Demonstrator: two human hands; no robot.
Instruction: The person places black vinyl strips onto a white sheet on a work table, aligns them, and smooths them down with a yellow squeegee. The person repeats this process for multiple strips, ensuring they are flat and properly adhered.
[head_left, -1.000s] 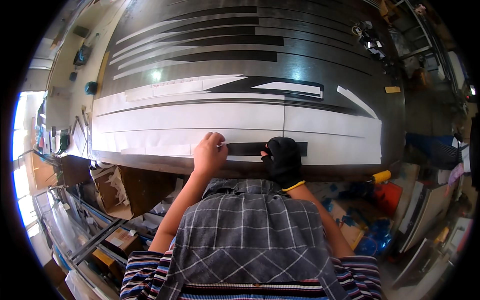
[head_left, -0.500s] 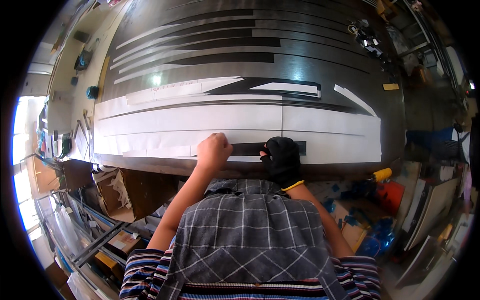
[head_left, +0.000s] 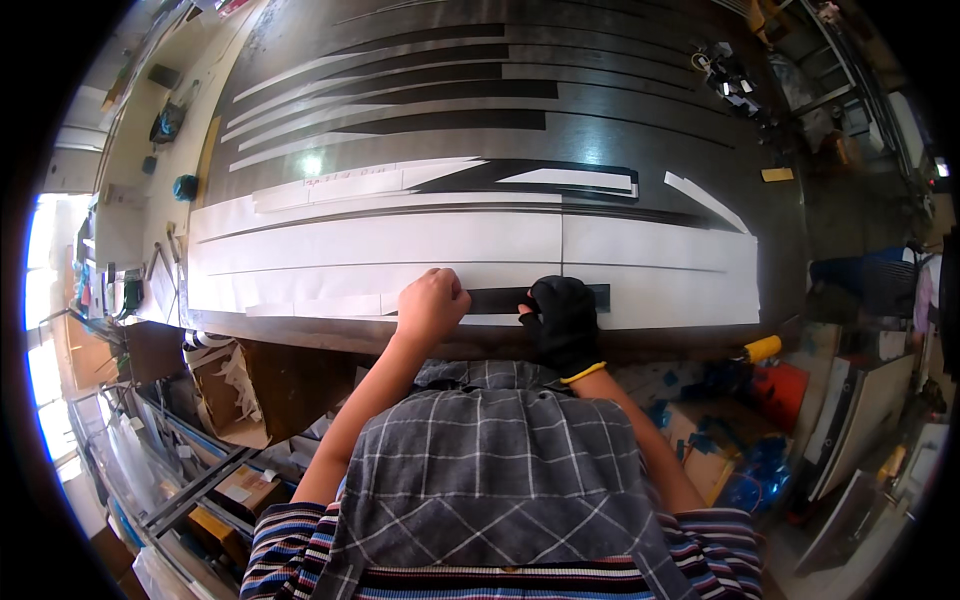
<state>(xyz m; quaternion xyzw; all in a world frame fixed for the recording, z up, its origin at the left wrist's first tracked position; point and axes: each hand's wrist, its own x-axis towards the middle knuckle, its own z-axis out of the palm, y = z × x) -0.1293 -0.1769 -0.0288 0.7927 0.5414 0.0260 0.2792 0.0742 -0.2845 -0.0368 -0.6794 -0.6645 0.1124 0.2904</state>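
Observation:
A narrow black strip [head_left: 497, 300] lies along the near edge of a wide white sheet [head_left: 400, 247] on the dark table. To its left, in line with it, runs a pale strip [head_left: 325, 304]. My bare left hand [head_left: 432, 304] is closed in a fist where the pale and black parts meet; its fingertips are hidden. Over the right part of the black strip rests my right hand [head_left: 563, 315], in a black glove with a yellow cuff and bare fingertips. Its fingers are curled and closed. Whatever either hand pinches is covered by the fingers.
Farther back lie several black strips with white tapering ends [head_left: 445, 90]. A black piece with a white inset [head_left: 570, 180] is beyond the sheet. An open cardboard box [head_left: 230, 395] stands below the table's left edge. Dark clutter [head_left: 730, 80] sits at the far right.
My left hand has shifted very slightly to the right along the strip. My right hand keeps its place and its curled shape.

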